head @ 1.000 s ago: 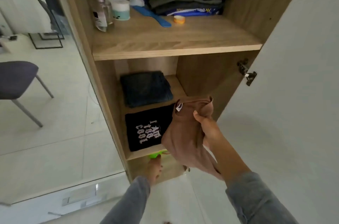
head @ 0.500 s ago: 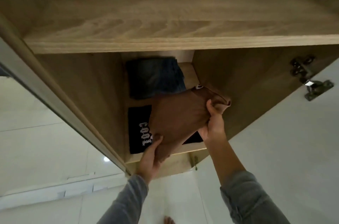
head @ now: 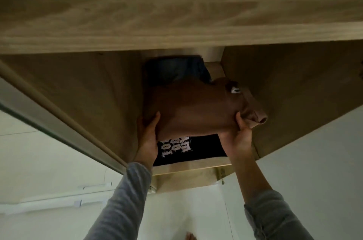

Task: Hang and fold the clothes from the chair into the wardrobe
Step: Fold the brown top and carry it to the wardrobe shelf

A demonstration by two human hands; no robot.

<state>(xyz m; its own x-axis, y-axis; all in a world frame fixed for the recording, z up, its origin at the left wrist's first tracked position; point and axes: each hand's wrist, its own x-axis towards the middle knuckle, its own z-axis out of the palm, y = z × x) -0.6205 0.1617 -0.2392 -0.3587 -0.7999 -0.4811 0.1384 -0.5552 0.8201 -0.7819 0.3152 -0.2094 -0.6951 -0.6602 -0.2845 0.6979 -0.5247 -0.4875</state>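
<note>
A folded brown garment (head: 194, 108) is inside the wardrobe's lower compartment, over a black T-shirt with white lettering (head: 188, 147) that lies on the lower shelf (head: 192, 167). My left hand (head: 149, 131) grips the garment's left edge, thumb on top. My right hand (head: 237, 133) grips its right edge, where a bunched fold sticks out beside the thumb. A white label shows near the garment's far right corner. Folded dark blue jeans (head: 176, 69) lie behind, at the back of the same shelf.
A wooden upper shelf (head: 176, 14) fills the top of the view, close above my head. The wardrobe's side panels (head: 294, 92) stand left and right of the compartment. A white door (head: 314, 161) hangs open at right. Pale floor lies below.
The brown garment has moved deeper into the compartment and now lies flatter over the black T-shirt. My left hand shifted from its lower corner to its left edge. My head came closer.
</note>
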